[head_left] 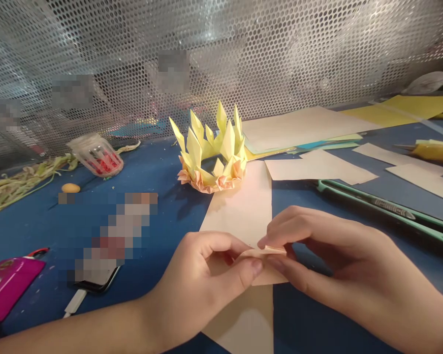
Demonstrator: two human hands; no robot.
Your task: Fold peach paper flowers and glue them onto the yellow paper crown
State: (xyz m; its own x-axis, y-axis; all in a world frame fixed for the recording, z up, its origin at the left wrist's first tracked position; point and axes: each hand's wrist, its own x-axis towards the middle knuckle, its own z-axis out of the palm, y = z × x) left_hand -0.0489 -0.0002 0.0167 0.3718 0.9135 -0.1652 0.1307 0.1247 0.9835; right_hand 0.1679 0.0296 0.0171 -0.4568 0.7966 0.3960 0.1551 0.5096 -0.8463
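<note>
Between my two hands is a small piece of pale peach paper [268,251] with a narrow fold along its upper edge. My left hand [210,270] pinches its left end between thumb and fingers. On the right end, the thumb and fingertips of my right hand [328,255] are closed round the fold. Below them a long pale paper strip [243,314] lies on the table. A folded-paper crown [212,157], with yellow pointed spikes and a peach ruffled base, stands just beyond, partly on that strip.
Cut paper pieces [317,167] and a green utility knife [387,209] lie to the right. A plugged-in phone [99,282], a magenta pouch [15,282], a tilted clear jar [98,155] with red bits and a small orange-brown oval [71,188] are leftward. Perforated metal mesh [280,64] rises behind.
</note>
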